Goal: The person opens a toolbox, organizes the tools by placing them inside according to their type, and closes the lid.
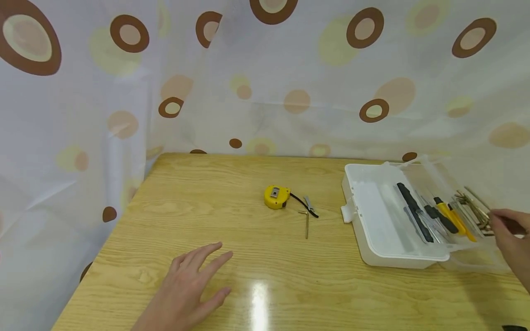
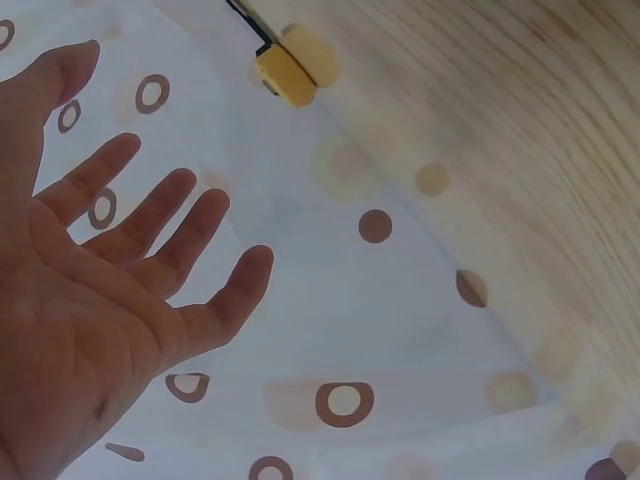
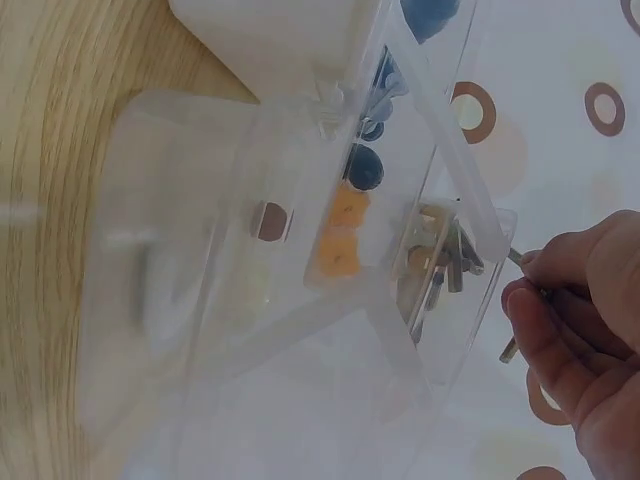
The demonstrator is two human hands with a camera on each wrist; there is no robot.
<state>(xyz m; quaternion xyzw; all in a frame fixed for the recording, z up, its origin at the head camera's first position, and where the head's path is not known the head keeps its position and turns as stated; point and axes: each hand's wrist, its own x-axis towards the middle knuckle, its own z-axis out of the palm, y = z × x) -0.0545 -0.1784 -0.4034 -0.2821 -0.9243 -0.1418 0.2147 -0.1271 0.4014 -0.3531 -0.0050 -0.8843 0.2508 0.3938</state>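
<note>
At the right edge my right hand (image 1: 515, 246) is beside the far compartment of a white toolbox (image 1: 374, 216). Its thumb and fingers pinch a thin metal hex key (image 3: 509, 351), whose ends stick out past the fingertips in the right wrist view; the middle is hidden. Several brass-coloured hex keys (image 1: 476, 209) lie in the compartment next to it. My left hand (image 1: 184, 285) hovers over the near left of the table, fingers spread, holding nothing. One L-shaped hex key (image 1: 307, 226) lies on the table near a yellow tape measure (image 1: 275, 197).
Black-handled tools and a yellow-handled screwdriver (image 1: 449, 217) lie in the box's tray. Its clear lid (image 3: 150, 270) hangs folded out. A small grey metal piece (image 1: 308, 202) rests by the tape's black strap (image 1: 299, 199). Patterned cloth (image 1: 265, 69) hangs behind the wooden table (image 1: 215, 197).
</note>
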